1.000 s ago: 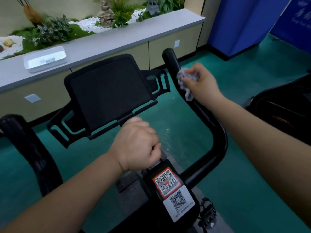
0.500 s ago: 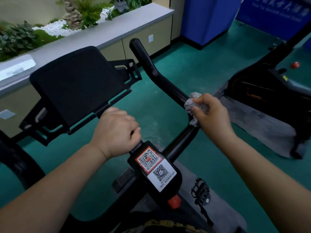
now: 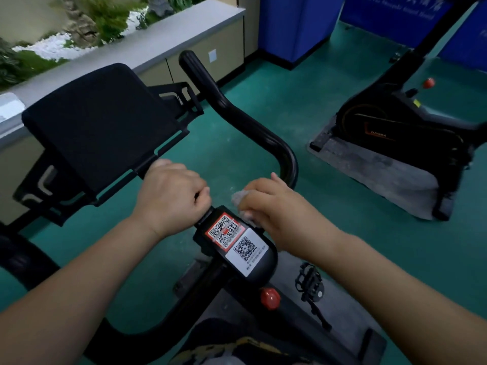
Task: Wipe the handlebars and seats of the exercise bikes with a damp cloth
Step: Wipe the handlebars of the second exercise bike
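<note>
The right hand [image 3: 274, 206] has its fingers curled round a small, soft cloth [image 3: 238, 197], pressed on the black handlebar [image 3: 253, 127] near the middle. It squashes easily. The left hand [image 3: 171, 196] grips the bar tight.

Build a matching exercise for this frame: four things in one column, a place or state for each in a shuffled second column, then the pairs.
Things:
1. cloth
2. left hand
3. red knob
4. second bike

Places or states:
A. on a grey mat, off to the right
B. bunched in the right hand, at the base of the right handlebar
C. below the QR stickers
D. gripping the bar under the black tablet holder

Pairs: 1-B, 2-D, 3-C, 4-A
</note>
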Demonstrator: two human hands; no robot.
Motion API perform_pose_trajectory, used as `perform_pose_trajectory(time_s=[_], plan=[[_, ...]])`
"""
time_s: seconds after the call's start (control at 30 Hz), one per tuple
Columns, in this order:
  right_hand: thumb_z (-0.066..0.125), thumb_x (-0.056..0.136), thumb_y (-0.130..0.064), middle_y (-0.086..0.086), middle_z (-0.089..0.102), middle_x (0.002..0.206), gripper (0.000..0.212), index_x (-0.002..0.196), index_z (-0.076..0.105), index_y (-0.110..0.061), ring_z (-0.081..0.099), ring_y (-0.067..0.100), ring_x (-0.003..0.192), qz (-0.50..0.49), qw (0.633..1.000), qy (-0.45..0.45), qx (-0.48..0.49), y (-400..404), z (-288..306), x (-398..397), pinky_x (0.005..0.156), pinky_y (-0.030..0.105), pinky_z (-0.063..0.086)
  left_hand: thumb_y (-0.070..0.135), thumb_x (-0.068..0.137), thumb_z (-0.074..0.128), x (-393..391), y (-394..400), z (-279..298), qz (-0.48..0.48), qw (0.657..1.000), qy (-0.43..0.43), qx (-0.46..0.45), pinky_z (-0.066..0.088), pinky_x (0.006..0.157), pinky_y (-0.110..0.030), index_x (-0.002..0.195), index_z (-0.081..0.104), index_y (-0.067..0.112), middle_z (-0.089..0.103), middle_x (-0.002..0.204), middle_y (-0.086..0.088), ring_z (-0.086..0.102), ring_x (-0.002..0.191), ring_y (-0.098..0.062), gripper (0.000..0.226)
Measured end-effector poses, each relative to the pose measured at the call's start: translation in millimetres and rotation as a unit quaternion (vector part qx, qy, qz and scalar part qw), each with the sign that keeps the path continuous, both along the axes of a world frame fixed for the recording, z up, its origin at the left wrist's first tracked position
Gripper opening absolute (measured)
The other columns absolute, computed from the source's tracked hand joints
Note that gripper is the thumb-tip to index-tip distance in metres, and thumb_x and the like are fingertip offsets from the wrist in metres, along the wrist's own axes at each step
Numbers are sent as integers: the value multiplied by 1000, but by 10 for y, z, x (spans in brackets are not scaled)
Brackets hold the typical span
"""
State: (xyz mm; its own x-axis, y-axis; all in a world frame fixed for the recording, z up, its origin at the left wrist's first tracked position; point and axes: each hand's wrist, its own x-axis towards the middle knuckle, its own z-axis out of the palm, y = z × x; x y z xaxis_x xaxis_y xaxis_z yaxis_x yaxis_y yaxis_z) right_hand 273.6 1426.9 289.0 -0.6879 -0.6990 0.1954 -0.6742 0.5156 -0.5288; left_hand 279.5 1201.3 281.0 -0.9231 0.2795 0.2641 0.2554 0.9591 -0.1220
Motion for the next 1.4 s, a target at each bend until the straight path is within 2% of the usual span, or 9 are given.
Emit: perform_pose_trajectory(time_s=[0.13,0.3,0.53,0.63,0.87,1.13,1.27,1.33,1.4], plan=[[45,97,-30,-3,55,110,23,112,63,-27,50,11,116,76,980,10,183,-80,165,-235,116,41,2,34,83,33,12,-15,0,-3,1000,-2,-1,29,69,-32,51,54,16,55,53,3,49,56,-23,42],[48,95,-33,-7,53,114,20,110,62,-32,52,10,113,120,963,48,237,76,205,-636,115,40,5,35,83,34,-17,-8,0,-9,1000,-3,2,33,71,-32,53,55,17,54,53,4,49,56,-22,41],[59,86,-27,-1,59,110,15,98,67,-22,58,19,100,207,943,167,202,252,225,-1264,112,43,24,32,81,37,-35,-13,5,0,1000,-4,-2,32,66,-31,49,53,16,51,49,3,47,51,-22,39],[67,82,-11,10,62,111,3,84,66,-13,57,32,95,232,930,230,167,22,201,-1457,85,37,49,32,80,40,-27,-19,-4,4,1000,-7,-3,28,66,-30,49,52,17,50,49,3,46,51,-20,36],[49,82,-32,24,54,113,34,92,72,-9,49,42,99,104,964,233,81,-682,299,-1910,85,37,41,29,75,46,-26,-20,15,-5,999,-11,38,27,65,-28,47,47,21,46,48,5,42,50,-19,30],[69,76,-18,24,58,112,10,79,69,-9,49,42,101,97,938,331,-33,-1182,234,-2269,83,44,44,28,74,48,-40,1,13,-13,998,-10,66,30,66,-27,47,45,22,42,48,6,39,50,-17,27],[60,86,-17,15,56,113,17,93,69,-4,50,19,103,42,979,144,-141,-1463,506,-2224,85,24,41,27,75,47,-51,2,28,-9,997,-10,71,31,66,-27,47,45,22,41,48,7,39,49,-17,28],[54,90,-6,4,60,93,21,107,63,1,58,-2,75,-10,969,-50,-240,-1482,636,-2190,65,16,45,27,75,47,-40,4,23,-6,997,-14,69,32,66,-28,48,46,22,42,48,6,40,50,-17,28],[50,95,-9,1,65,89,23,112,64,0,58,-2,58,-83,954,-126,-258,-1466,703,-2228,54,10,47,28,76,46,-25,5,21,-4,998,-15,66,31,66,-27,48,46,21,42,49,7,40,50,-18,28]])
